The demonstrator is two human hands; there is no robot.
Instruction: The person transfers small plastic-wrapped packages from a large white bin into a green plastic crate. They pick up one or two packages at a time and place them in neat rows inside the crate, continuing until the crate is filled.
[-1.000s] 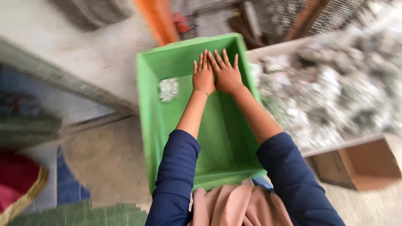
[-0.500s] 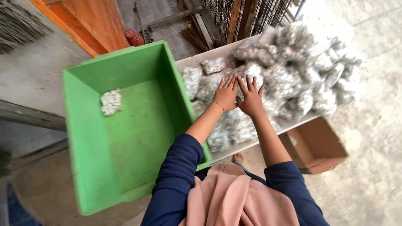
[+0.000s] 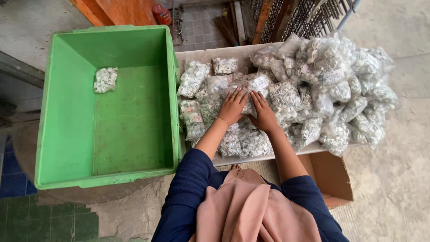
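1. Head view shows the left hand (image 3: 233, 107) and the right hand (image 3: 264, 114) side by side, fingers spread flat on the bags (image 3: 251, 89) of small white rings.
2. Neither hand grips anything; both only press on the pile.
3. More bags lie heaped at 2 o'clock on the table (image 3: 210, 54).
4. At 9 o'clock a green crate (image 3: 67, 112) touches the table and holds one bag (image 3: 105, 79).
5. At 5 o'clock stands a cardboard box (image 3: 333, 179).

crate (image 3: 67, 112) left of table (image 3: 204, 54); bags (image 3: 313, 89) piled on table
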